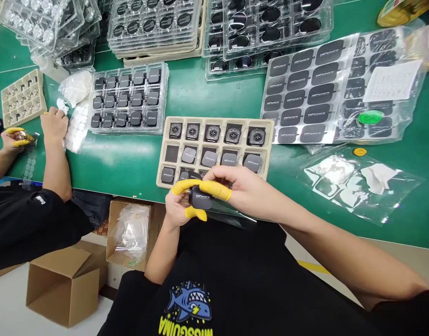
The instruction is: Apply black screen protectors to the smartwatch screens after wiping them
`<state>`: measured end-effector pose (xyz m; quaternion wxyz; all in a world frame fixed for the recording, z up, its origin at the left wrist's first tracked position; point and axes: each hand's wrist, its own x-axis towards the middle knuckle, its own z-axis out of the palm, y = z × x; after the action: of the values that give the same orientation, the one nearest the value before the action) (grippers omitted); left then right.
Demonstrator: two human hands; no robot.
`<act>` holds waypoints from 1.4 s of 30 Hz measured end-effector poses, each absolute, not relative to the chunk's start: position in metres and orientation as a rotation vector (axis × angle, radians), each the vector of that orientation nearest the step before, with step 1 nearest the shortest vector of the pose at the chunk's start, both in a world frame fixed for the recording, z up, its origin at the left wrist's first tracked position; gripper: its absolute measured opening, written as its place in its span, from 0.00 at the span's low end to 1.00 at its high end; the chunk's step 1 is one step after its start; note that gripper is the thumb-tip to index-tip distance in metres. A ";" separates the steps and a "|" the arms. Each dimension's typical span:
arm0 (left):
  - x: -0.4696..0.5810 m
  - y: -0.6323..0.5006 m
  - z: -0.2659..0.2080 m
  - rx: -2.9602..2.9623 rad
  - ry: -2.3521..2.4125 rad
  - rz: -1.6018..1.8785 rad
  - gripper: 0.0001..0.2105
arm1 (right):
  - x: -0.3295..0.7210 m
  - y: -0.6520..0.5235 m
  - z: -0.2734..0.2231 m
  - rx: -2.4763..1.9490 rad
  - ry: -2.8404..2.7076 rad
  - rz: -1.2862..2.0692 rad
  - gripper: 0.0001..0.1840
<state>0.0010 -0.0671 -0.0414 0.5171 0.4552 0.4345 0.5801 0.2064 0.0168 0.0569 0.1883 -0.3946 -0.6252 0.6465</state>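
The left hand (174,206) pinches the watch (202,201) in yellow-capped fingers (196,214), just before the tray (217,120); the right hand's (247,187) fingers, nearly closed, touch its upper edge, their hold unclear.

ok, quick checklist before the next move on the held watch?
1. Watch secured: ok, held in the left hand between covered fingertips.
2. Yellow finger cots on: ok, visible on both the left and right hand.
3. Label readable: ok, "HiFuture" faces the camera.
4. Clear film free of the watch: cannot tell, its upper end is hidden by the right hand.
5. Watch seated in the tray: not ok, it is in hand at the near edge.
6. Co-worker's hands out of the way: ok, both well off to the left.
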 end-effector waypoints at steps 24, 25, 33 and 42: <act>-0.063 -0.104 -0.006 1.073 1.579 1.436 0.18 | 0.084 0.086 0.007 -1.479 -2.434 0.943 0.09; -0.063 -0.103 -0.006 1.070 1.603 1.422 0.19 | 0.086 0.085 0.009 -1.500 -2.439 0.908 0.12; -0.093 -0.093 -0.010 1.099 1.471 1.492 0.14 | 0.226 0.095 0.018 -1.895 -2.204 0.569 0.15; -0.064 -0.061 -0.002 1.191 1.383 1.422 0.07 | 0.293 0.103 0.003 -2.072 -2.214 0.700 0.18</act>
<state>-0.0641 -0.0610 -0.0016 0.4024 0.4712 0.5471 0.5628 0.2932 0.1026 0.0031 0.0148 -0.6658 -0.7112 0.2251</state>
